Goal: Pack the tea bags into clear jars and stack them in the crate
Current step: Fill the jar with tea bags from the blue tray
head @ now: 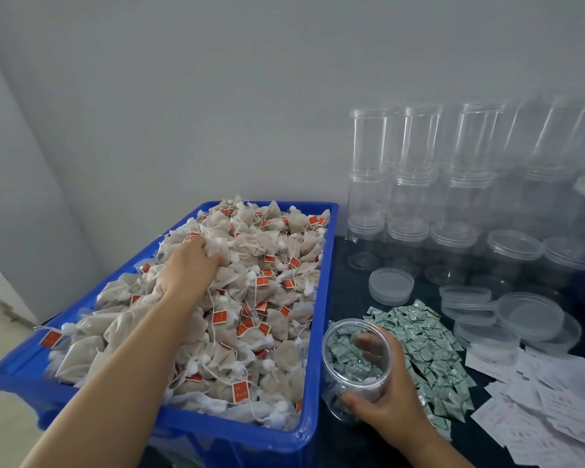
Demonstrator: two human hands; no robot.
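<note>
A blue crate [321,298] on the left is heaped with beige mesh tea bags [267,298] carrying red tags and white strings. My left hand [190,265] reaches into the far part of the heap, fingers curled into the tea bags. My right hand [389,396] grips an open clear jar [355,363], tilted toward the crate just right of its rim. The jar looks empty; green-and-white sachets show through its wall.
Stacks of empty clear jars [416,184] line the wall at the back right. Loose clear lids [390,285] lie in front of them. A pile of green-and-white sachets [426,346] and white paper slips [547,407] cover the dark table on the right.
</note>
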